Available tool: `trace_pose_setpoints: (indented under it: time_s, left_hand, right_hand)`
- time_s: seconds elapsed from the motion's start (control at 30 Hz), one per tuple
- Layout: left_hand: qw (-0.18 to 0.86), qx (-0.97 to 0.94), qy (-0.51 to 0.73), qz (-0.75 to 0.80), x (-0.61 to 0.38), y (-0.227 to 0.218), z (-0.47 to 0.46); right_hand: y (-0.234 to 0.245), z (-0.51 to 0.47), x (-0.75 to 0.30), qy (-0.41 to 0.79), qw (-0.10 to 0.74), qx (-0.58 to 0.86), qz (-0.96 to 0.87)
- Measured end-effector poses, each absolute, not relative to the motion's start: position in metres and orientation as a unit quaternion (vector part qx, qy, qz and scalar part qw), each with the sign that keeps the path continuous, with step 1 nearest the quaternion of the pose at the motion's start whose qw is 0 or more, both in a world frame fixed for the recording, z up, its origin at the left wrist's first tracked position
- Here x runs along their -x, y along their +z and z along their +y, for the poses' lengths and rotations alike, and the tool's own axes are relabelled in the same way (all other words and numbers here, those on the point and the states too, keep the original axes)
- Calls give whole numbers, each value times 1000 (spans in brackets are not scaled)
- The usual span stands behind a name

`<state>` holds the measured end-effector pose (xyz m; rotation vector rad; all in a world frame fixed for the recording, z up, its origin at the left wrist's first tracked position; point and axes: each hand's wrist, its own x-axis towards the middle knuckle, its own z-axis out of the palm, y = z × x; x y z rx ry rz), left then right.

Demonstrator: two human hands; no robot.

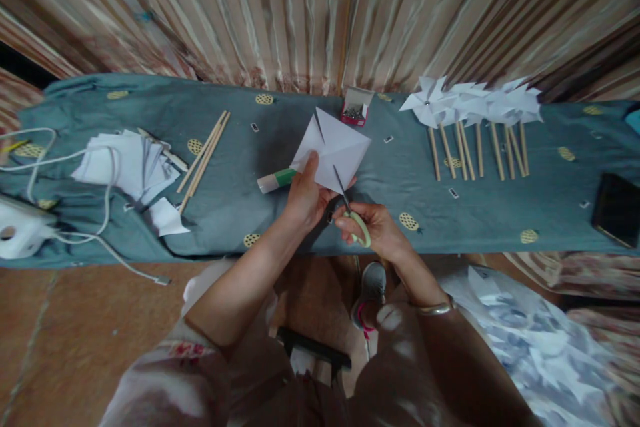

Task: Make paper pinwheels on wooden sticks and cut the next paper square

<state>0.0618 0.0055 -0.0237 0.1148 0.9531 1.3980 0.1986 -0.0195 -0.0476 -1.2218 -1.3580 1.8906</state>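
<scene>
My left hand (309,195) grips a square of white paper (345,143) by its near left side, thumb on top. One slit runs inward from the paper's far corner. In my right hand (370,223) is a pair of scissors (361,230) with pale green handles, its dark blades at the paper's near corner and pointing toward the centre. Just left of the paper lies a green and white glue stick (277,180). Beyond it stands an open red box of small metal pins (356,107).
Finished paper pinwheels (470,103) on sticks lie at the right. Leftward are wooden sticks (205,153), a stack of white paper squares (125,163) and a power strip (23,227) with a white cable. A dark phone (617,210) rests at the table's right end.
</scene>
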Motion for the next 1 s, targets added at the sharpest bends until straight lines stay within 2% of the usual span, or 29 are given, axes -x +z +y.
trace_pose_setpoints:
  time_s: [1.0]
  left_hand:
    - [668, -67, 616, 413, -65, -23, 2]
  right_hand:
    - [-52, -19, -200, 683, 265, 443, -517]
